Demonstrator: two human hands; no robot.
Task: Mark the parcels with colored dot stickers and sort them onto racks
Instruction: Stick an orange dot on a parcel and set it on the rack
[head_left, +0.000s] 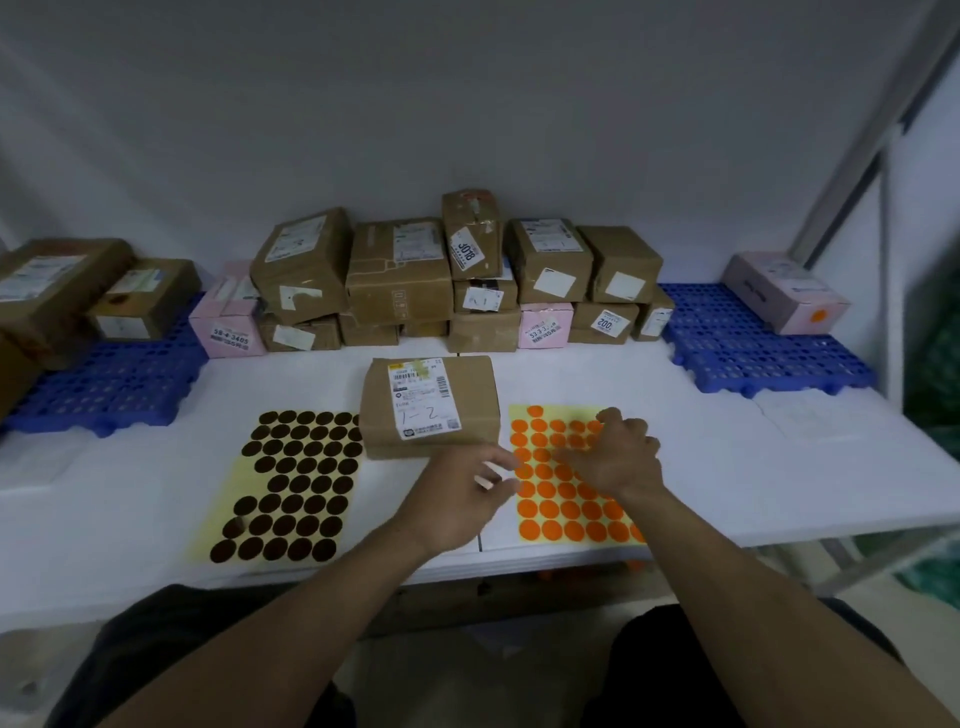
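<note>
From the head view, a smooth white desk (727, 467) carries a squat brown cardboard parcel (431, 405) at its centre, taped, slightly crumpled, with a white shipping label on top hand-marked "1-2". Left of it, touching its near corner, lies a pale yellow sheet of dark brown dot stickers (291, 483), flat round discs in rows with a few gaps. Just to the right of the parcel lies a matching sheet of orange dot stickers (566, 499). The left hand (457, 499) hovers near the parcel's front edge beside the orange sheet, its fingers loosely spread and holding nothing. The right hand (621, 457) rests knuckles-up on the orange sheet with its fingers bent down onto the dots; whether it pinches a sticker cannot be told. Along the back wall stands a stacked pile of parcels (400, 270), mostly brown boxes with white labels, with two pink ones among them. At each end of the desk sits a blue plastic rack with a grid of round holes. The left rack (114, 379) holds brown boxes. The right rack (753, 353) holds one pink box (784, 291) bearing an orange dot.
</note>
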